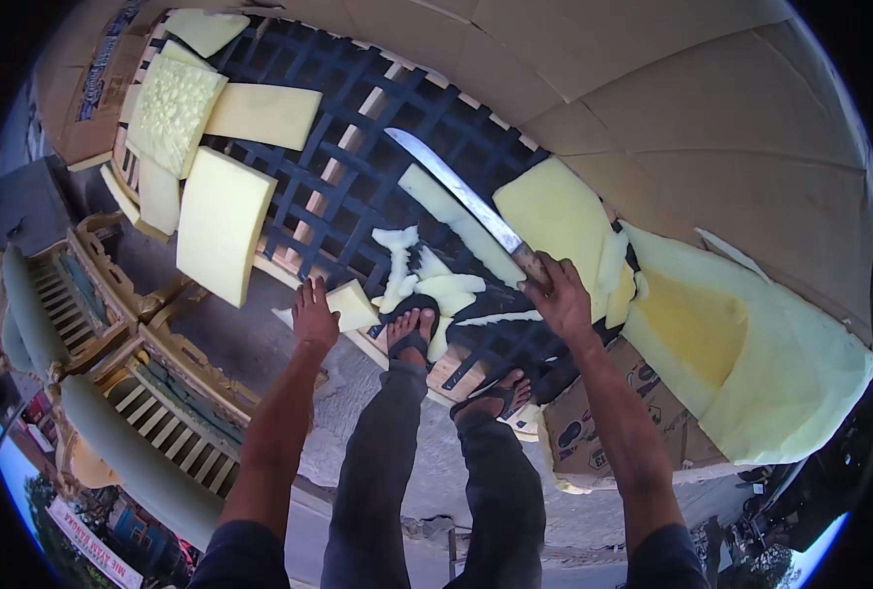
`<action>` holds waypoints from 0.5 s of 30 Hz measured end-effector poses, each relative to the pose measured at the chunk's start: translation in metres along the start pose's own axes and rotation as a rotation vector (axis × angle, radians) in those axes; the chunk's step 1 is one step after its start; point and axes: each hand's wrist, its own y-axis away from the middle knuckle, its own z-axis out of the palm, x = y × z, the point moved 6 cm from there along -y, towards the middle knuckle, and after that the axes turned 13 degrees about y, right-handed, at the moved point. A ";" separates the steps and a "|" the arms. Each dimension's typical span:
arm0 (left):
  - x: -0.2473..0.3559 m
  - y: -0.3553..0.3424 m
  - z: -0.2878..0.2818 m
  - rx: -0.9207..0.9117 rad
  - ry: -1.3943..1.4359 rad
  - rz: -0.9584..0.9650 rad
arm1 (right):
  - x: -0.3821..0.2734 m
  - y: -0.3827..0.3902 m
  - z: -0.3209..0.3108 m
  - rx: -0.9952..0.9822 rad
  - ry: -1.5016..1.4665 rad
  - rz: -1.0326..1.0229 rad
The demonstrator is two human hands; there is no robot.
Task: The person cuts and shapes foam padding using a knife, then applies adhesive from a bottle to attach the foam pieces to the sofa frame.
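My right hand is wrapped round the wooden handle of a long knife, whose blade points away and to the left. Under the blade lies a narrow strip of pale yellow foam. My left hand has its fingers spread at the near edge of the frame, beside a small foam block; whether it touches the block I cannot tell. Between the hands, torn foam scraps lie around my feet on black woven webbing.
Foam slabs rest on the left of the webbed wooden frame. Cardboard covers the far side. Foam padding wraps the right end. Unfinished chairs with slatted seats stand at the lower left. My sandalled feet are on the frame.
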 end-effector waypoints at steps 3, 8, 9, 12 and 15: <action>0.008 -0.034 0.024 -0.118 0.041 0.012 | 0.068 -0.057 0.016 0.292 0.160 -0.007; 0.044 -0.027 0.013 -0.209 0.130 -0.017 | 0.158 -0.073 0.025 0.125 0.287 0.422; 0.063 -0.022 0.006 -0.178 0.099 0.078 | 0.163 -0.067 0.013 -0.053 0.312 0.546; 0.108 -0.009 -0.019 -0.047 0.054 0.269 | 0.192 -0.051 0.043 -0.231 0.012 0.489; 0.104 -0.013 -0.045 -0.041 0.074 0.218 | 0.139 -0.044 0.007 -0.236 -0.114 0.513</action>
